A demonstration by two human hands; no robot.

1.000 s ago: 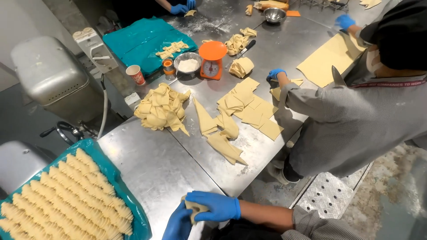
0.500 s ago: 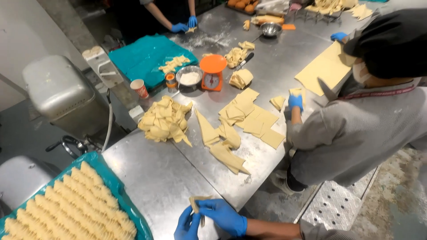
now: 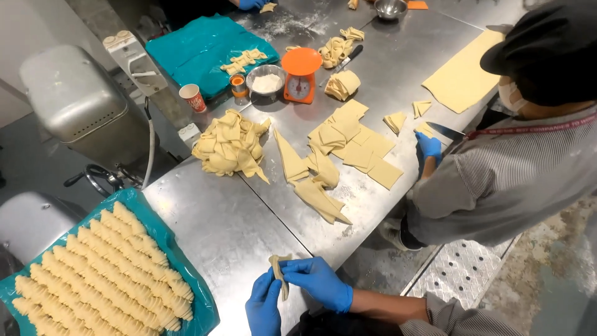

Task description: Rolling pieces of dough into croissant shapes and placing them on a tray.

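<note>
Both my hands wear blue gloves and work at the near edge of a steel table [image 3: 236,236]. My left hand [image 3: 263,306] and my right hand [image 3: 318,281] pinch a small strip of pale dough [image 3: 279,271] between their fingers, held upright just above the table. To the left a teal-lined tray [image 3: 186,274] carries several rows of shaped dough pieces [image 3: 99,267]. Further up the table are long dough triangles [image 3: 314,180] and a heap of folded dough [image 3: 231,144].
A co-worker in a striped jacket [image 3: 497,174] cuts dough squares [image 3: 367,149] with a knife [image 3: 444,131] held in a blue-gloved hand [image 3: 428,148]. An orange scale [image 3: 300,74], a flour bowl [image 3: 265,82], a paper cup [image 3: 194,97] and a large dough sheet [image 3: 463,71] stand further back. A metal machine [image 3: 81,106] sits left.
My hands have lifted the dough strip upright and closed in on it from both sides. The co-worker has bent closer over the table, knife at the dough squares.
</note>
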